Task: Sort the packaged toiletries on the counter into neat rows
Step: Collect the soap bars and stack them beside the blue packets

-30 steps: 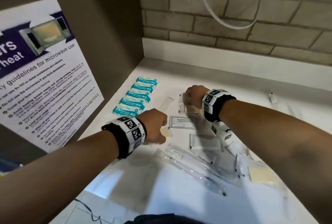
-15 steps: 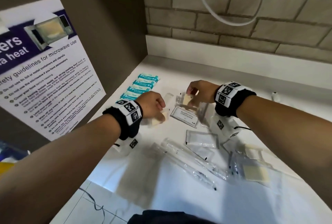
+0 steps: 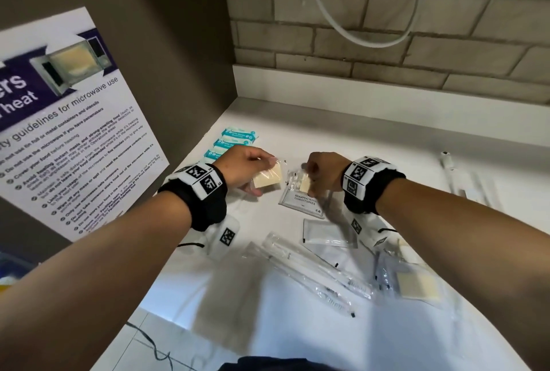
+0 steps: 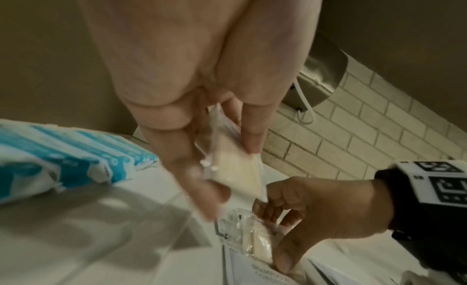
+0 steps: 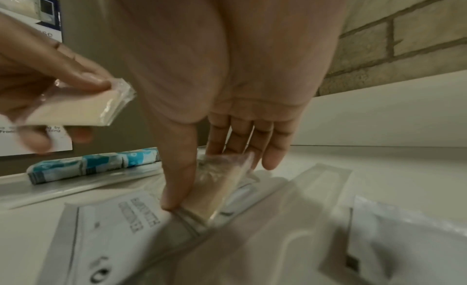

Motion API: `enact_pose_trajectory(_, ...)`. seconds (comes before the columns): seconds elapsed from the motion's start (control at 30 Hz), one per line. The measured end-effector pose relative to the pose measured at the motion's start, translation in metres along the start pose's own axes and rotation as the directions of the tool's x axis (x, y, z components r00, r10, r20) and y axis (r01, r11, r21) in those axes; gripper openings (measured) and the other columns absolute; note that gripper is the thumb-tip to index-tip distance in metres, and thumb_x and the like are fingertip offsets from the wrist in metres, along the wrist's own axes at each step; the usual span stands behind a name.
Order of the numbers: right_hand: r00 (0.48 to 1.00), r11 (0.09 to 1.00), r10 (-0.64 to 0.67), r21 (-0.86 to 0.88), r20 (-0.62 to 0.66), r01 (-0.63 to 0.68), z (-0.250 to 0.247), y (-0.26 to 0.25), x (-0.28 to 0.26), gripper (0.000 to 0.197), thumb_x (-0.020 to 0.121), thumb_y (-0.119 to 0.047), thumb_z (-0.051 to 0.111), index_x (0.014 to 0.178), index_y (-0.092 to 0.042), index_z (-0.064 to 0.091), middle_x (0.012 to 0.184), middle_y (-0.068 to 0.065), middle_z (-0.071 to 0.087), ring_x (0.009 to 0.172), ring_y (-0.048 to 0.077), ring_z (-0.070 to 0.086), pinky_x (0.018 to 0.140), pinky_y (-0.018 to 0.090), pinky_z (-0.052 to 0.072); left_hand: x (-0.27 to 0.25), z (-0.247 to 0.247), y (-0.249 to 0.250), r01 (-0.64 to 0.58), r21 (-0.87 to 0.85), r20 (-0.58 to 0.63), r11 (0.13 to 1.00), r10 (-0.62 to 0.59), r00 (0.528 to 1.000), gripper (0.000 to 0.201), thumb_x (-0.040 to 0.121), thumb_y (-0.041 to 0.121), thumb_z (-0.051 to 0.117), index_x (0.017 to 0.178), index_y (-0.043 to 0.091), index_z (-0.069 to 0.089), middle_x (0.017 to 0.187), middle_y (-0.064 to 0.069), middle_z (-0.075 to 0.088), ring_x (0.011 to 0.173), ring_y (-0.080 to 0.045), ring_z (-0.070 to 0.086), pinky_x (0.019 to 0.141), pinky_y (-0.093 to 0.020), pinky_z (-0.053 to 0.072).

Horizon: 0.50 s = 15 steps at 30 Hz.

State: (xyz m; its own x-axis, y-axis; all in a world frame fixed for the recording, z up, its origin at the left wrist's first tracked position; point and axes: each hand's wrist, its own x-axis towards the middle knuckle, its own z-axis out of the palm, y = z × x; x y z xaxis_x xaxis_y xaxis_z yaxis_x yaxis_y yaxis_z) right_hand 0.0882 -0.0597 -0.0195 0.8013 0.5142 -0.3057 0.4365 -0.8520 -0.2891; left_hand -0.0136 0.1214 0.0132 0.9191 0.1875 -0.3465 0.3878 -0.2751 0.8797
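Slippery clear wrap: the left hand (image 3: 247, 168) pinches one soap packet (image 3: 267, 177), the right hand (image 3: 323, 172) another soap (image 3: 304, 185); either could slide loose.

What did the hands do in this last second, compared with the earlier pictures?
The left hand lifted its wrapped soap off the counter and turned it up; its grip held. The right hand slid nearer, now pinching a second soap over the shampoo sachet. The blue packets and toothbrushes stayed put.
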Motion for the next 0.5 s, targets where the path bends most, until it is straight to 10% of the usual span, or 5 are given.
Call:
enact_pose_trajectory(0.27, 0.993, 0.974, -0.117, 0.197, 0.005, 0.114, -0.025, 0.005, -0.017, 0.037, 0.069, -0.020, 0.085, 0.097, -0.013, 0.062, 0.091, 0.003, 0.063, 0.081, 0.019, 0.055, 0.064, 0.027, 0.040, 0.003, -0.001, -0.002, 0.047, -0.058, -0.036, 0.997, -0.049, 0.998, 0.016, 0.101, 0.018, 0.042, 0.110, 0.010, 0.052, 0.097, -0.023, 0.068, 0.060, -0.025, 0.068, 0.039, -0.021, 0.048)
enact_pose_trajectory(0.5, 0.981, 0.837, -0.186, 0.514, -0.057, 0.189, -0.053, -0.001, -0.038, 0.025, 0.073, -0.008, 0.082, 0.083, -0.013, 0.060, 0.066, -0.002, 0.065, 0.052, 0.004, 0.060, 0.053, 0.016, 0.052, 0.004, 0.018, 0.007, 0.154, -0.165, 0.087, 0.974, -0.141, 0.986, 0.044, 0.100, 0.049, 0.038, 0.104, 0.009, 0.058, 0.089, -0.022, 0.073, 0.069, -0.034, 0.069, 0.067, -0.040, 0.055)
